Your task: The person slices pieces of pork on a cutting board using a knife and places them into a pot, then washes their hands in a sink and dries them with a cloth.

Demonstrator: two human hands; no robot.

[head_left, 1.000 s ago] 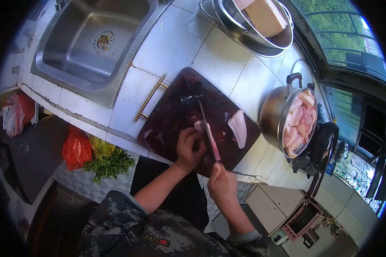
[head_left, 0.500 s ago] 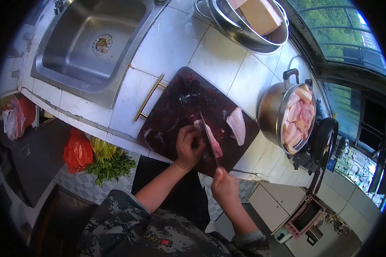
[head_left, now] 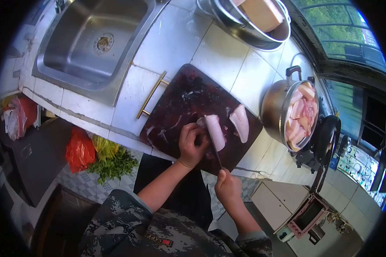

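A dark red cutting board (head_left: 182,100) with a gold handle (head_left: 152,95) lies on the tiled counter. My right hand (head_left: 228,185) is wrapped round the handle of a knife (head_left: 215,150), whose blade points up and left across the board. Just right of the blade lies a pale strip of meat (head_left: 215,132). My left hand (head_left: 192,144) is curled at the blade's left side, with its fingertips on a small piece of meat that is mostly hidden. Another pale strip (head_left: 239,123) rests near the board's right edge.
A steel pot (head_left: 272,109) full of cut meat stands right of the board, near a black pan (head_left: 326,132). Steel basins (head_left: 227,26) hold a large meat block (head_left: 263,15) at the top. The sink (head_left: 79,51) is upper left; red bag (head_left: 79,150) and greens (head_left: 111,165) sit below the counter.
The strip beside the blade now lies flat to its right, showing its broad pale side instead of a thin pink edge. My hands have stayed nearly in place.
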